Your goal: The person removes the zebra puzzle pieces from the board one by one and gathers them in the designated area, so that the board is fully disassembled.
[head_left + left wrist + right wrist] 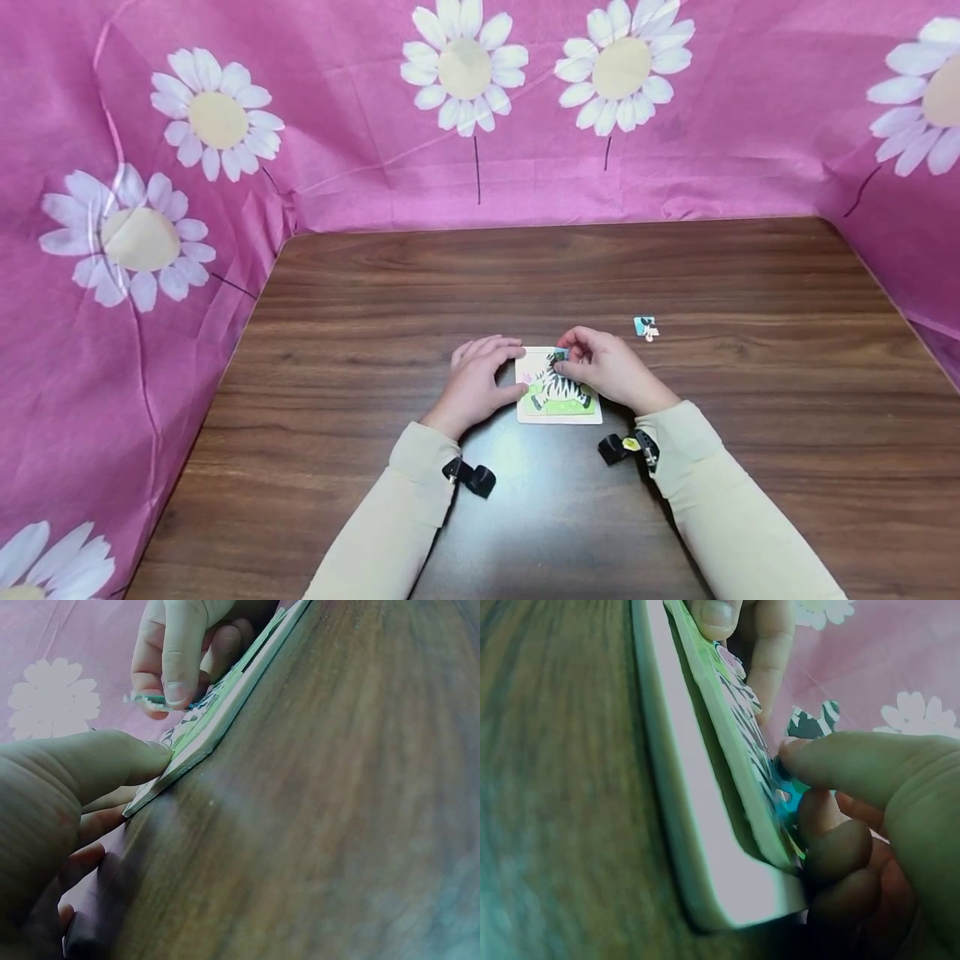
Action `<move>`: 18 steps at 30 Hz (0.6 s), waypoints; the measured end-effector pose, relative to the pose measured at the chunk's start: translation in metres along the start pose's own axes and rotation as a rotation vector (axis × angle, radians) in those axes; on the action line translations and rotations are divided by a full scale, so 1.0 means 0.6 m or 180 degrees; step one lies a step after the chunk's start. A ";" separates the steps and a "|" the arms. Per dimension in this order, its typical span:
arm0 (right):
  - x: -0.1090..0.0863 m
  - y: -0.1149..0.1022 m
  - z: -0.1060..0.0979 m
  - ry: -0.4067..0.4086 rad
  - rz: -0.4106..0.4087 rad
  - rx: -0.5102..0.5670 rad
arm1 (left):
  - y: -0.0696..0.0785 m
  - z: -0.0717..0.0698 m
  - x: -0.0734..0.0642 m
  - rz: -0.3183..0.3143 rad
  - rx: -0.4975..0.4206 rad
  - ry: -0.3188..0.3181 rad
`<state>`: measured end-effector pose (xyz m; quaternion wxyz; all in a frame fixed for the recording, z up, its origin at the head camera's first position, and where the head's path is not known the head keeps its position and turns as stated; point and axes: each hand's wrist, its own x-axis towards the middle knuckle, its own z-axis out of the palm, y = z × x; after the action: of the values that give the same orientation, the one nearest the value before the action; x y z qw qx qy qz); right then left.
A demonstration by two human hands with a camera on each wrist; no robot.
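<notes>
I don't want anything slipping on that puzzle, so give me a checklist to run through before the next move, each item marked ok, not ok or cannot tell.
1. Puzzle board flat on the table: ok.
2. Board steadied: ok; the left hand rests on its left side.
3. Held piece in a grip: ok; the right hand pinches it.
4. Held piece lying flat in the board: not ok; it stands tilted up in the right wrist view.
5. Spot under the right hand free: cannot tell; the hand covers it.
6. Loose piece in the board: not ok; it lies on the table beyond the right hand.
</notes>
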<state>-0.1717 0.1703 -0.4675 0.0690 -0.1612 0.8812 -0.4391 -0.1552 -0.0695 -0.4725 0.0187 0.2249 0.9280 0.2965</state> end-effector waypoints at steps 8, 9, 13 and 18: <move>0.001 0.004 0.000 0.0195 -0.0029 0.0196 | -0.001 0.001 0.001 -0.0007 0.0018 -0.0016; 0.001 0.004 0.000 0.0181 0.0023 0.0303 | -0.001 0.001 0.001 -0.0008 0.0015 -0.0015; 0.002 0.006 -0.003 0.0099 0.0285 0.0838 | -0.002 0.002 0.001 -0.0009 0.0013 -0.0013; 0.004 0.011 -0.002 0.0195 0.0376 0.1184 | -0.004 0.002 0.001 0.0006 0.0024 0.0000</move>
<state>-0.1756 0.1744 -0.4719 0.0964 -0.0802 0.7945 -0.5942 -0.1566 -0.0702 -0.4750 0.0176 0.2258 0.9289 0.2930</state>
